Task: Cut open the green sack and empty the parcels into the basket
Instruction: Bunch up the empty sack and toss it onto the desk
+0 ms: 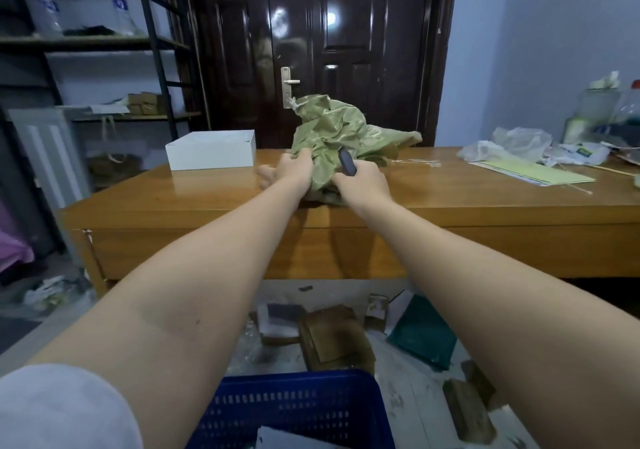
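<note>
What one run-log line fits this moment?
left hand: grips green sack | right hand: holds cutter | sack on desk

A white box (210,150) sits on the wooden desk (485,202), plastic bags (509,147) and a green paper sheet (540,174) toward its right end, before a dark door (346,33).

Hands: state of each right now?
Left hand: grips the green sack.
Right hand: holds a dark cutter, fingers also on the sack.
</note>
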The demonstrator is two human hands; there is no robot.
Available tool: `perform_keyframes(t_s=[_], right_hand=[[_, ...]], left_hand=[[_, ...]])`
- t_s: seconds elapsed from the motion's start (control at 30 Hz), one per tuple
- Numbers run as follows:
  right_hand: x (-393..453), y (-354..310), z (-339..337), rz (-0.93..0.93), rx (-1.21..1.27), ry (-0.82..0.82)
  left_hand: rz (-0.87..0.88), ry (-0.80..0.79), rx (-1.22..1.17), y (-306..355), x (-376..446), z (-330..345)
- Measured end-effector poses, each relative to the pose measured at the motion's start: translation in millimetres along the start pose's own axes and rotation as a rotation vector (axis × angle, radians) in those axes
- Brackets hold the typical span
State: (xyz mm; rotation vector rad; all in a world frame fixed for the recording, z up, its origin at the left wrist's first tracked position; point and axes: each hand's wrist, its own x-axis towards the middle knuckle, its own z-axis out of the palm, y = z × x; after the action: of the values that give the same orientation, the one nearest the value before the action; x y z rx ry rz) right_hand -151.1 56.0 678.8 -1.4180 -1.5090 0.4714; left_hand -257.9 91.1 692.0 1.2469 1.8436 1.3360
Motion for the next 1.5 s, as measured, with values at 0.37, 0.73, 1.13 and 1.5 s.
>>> perform_keyframes(t_s=[0.37, 0.73, 1.13, 1.5], right_hand=[[3.7, 6.8, 12.7, 0.048, -0.002, 0.007], [-43.6, 11.5, 6.3, -0.019, -0.326, -0.134], [-115.5, 30.1, -11.2, -0.137, -0.700, -0.220], [-189.3, 131.6, -45.3, 0.073, -0.858, -0.382]], left_hand=[[0.258, -0.095, 0.060, -15.7, 5.9, 4.5], [0.407, -0.011, 0.490, -45.5, -28.1, -30.2], [0.523, -0.191, 0.939, -94.9, -80.9, -44.5], [0.512, -0.454, 0.936, -163.6, -149.7, 20.7]])
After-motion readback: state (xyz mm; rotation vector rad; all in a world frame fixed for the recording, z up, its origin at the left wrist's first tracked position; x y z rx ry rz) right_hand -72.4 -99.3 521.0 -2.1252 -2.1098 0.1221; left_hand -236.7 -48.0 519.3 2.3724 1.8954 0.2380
